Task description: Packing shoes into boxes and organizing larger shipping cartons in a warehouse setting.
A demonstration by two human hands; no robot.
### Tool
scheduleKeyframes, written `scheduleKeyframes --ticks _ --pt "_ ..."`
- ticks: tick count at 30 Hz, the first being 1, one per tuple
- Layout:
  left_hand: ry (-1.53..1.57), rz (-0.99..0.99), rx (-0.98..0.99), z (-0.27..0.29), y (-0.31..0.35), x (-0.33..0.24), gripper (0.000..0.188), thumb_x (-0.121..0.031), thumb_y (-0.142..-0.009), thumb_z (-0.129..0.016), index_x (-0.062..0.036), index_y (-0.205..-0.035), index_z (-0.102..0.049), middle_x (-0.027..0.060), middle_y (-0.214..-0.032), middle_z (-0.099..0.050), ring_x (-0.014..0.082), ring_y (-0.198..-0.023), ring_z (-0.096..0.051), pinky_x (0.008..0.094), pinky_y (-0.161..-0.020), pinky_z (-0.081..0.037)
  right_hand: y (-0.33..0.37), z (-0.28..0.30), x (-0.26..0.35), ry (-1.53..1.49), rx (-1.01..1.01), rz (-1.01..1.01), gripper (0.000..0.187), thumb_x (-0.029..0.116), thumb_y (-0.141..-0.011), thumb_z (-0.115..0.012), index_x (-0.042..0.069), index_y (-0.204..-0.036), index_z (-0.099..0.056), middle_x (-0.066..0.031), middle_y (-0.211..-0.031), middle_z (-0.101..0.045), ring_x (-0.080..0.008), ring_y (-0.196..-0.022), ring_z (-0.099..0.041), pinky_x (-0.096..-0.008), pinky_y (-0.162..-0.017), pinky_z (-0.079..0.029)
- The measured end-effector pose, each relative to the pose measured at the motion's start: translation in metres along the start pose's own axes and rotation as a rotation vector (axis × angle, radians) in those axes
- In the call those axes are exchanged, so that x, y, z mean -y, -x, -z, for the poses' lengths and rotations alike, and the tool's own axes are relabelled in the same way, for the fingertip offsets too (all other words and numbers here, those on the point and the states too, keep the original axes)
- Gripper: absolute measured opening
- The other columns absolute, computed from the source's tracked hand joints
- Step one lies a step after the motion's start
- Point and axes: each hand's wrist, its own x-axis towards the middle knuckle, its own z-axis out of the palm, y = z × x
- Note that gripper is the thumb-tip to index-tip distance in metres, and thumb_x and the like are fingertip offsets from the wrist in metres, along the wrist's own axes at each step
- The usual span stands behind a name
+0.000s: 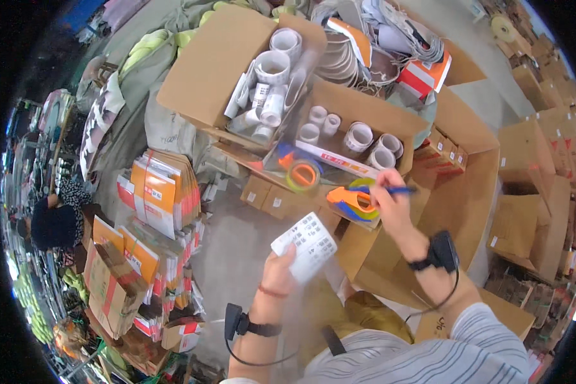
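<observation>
A: Left hand [278, 275]?
B: Fingers pinching printed label sheet [312, 247], 5 o'clock from view centre. Probably light, bendy, creases easily; grip the edge.
A: Right hand [392, 208]?
B: Fingers gripping blue pen [402, 190], sheet's 2 o'clock. Likely light, stiff; hold mid-barrel.

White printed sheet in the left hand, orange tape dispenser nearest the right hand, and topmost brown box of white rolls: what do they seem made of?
The white printed sheet looks like matte paper, perhaps label stock: dark print, little shine. The tape dispenser seems hard plastic, judging by its even, bright orange; gloss unclear. The brown box looks like matte cardboard: plain brown, broad flap.
</observation>
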Motion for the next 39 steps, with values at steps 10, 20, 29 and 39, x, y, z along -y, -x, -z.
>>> scheduleKeyframes --ticks 10,20,29,39 --pt "-0.057 -0.06 0.232 -0.103 0.044 0.054 0.056 -0.031 -0.092 -0.048 -0.0003 -0.135 -0.028 0.0161 -0.13 -0.044 0.0308 -0.118 -0.046 0.0442 -0.1 -0.036 0.124 0.026 0.064 -0.351 -0.312 0.246 0.013 0.006 -0.088 -0.054 0.006 -0.093 -0.042 -0.0053 -0.097 -0.055 -0.0106 -0.087 -0.052 -0.025 -0.077 -0.042" --pt "-0.4 -0.319 0.407 -0.144 0.129 0.113 0.083 -0.011 -0.074 -0.07 -0.006 -0.141 -0.021 0.0137 -0.137 -0.037 0.0257 -0.126 -0.038 0.0405 -0.104 -0.029 0.193 0.153 0.087 -0.031 0.132 0.286 0.024 0.008 -0.078 -0.066 0.008 -0.079 -0.042 -0.0027 -0.067 -0.045 -0.0137 -0.058 -0.043 -0.0263 -0.053 -0.038" --pt "-1.366 -0.018 0.669 -0.176 0.168 0.13 0.046 -0.008 -0.086 -0.058 -0.0044 -0.128 -0.042 0.0048 -0.12 -0.051 0.0125 -0.111 -0.045 0.0283 -0.092 -0.039 0.232 0.166 0.173 0.362 0.719 0.654 0.011 0.015 -0.076 -0.055 0.007 -0.082 -0.053 -0.0095 -0.072 -0.056 -0.0293 -0.07 -0.055 -0.036 -0.061 -0.043" --pt "-0.337 -0.076 0.577 -0.184 0.192 0.121 0.049 -0.008 -0.091 -0.047 -0.0032 -0.136 -0.029 0.0134 -0.131 -0.043 0.0314 -0.12 -0.045 0.0492 -0.098 -0.039 0.294 0.148 0.169 -0.154 0.043 0.728 0.04 0.039 -0.093 -0.046 0.0 -0.097 -0.056 -0.0089 -0.08 -0.057 -0.0156 -0.07 -0.052 -0.028 -0.061 -0.043"
